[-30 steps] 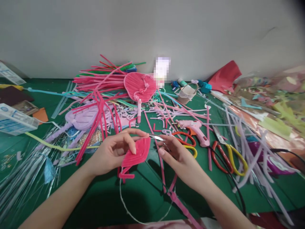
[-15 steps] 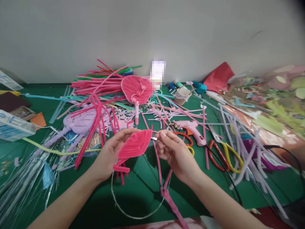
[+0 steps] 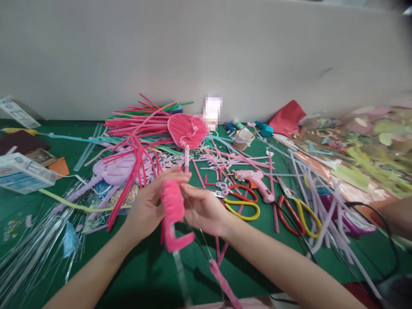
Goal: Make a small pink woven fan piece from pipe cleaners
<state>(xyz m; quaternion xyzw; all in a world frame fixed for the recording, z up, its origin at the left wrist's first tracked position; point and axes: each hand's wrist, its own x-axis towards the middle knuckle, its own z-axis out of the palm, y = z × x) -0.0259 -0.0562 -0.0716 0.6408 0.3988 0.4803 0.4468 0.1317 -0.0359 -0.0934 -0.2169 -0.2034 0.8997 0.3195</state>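
In front of me my left hand grips a bright pink pipe-cleaner piece, built of stems laid side by side. It is turned edge-on, with a bent stem end sticking out at its bottom. My right hand is closed against its far right side, its fingertips partly hidden behind the piece. A thin pale wire runs down from the hands to a pink wrapped stem, which hangs near the table's front edge. Red-and-yellow scissors lie just right of my right hand.
Behind the hands lie a pink heart-shaped fan and a heap of pink pipe cleaners. A pink glue gun, more scissors and a black cord lie right. Silver strips spread at left. Another person's arm shows far right.
The pink piece has turned from its broad face to edge-on. My right hand has moved left, from beside the piece to its far side, uncovering the nearer scissors. The view has shifted slightly.
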